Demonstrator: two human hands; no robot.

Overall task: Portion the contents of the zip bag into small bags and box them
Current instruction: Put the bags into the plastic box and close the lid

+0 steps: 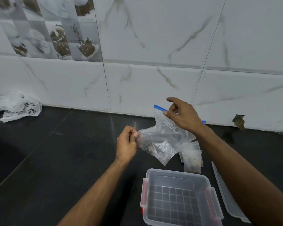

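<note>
A clear zip bag (163, 137) with a blue seal strip hangs above the black counter, holding dark bits and a silvery patch near its bottom. My right hand (181, 115) grips its top by the blue strip. My left hand (127, 141) pinches the bag's lower left corner. Several small clear bags (192, 156) with dark contents lie on the counter just right of the zip bag. A clear plastic box (178, 198) with red clips stands open in front, with nothing visible inside it.
The box's clear lid (225, 193) lies to the right, partly under my right forearm. A crumpled white printed plastic bag (17, 106) rests at the back left by the tiled wall. The wall has a broken hole (239, 121) at the right.
</note>
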